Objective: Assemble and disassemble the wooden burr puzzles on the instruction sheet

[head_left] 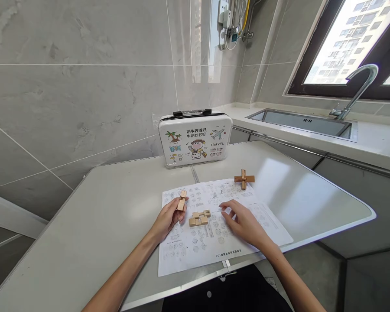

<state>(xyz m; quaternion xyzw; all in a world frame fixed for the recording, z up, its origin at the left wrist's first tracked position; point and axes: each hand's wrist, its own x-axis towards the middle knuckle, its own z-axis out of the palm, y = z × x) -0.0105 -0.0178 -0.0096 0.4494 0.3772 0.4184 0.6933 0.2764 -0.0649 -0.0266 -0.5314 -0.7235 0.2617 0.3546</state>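
A wooden piece [181, 203] is clasped by the left hand [166, 220] over the paper [211, 255]; the right hand [243, 221] is held parted beside notched blocks [203, 220]; wide room is left toward the tabletop's [100, 221] left edge.

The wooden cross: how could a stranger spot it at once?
Find the white case on the table, then the printed paper before it. At the paper's far right corner, beyond the right hand, lies the wooden cross. Its darker wood and crossing bars set it apart from the pale blocks left of that hand.
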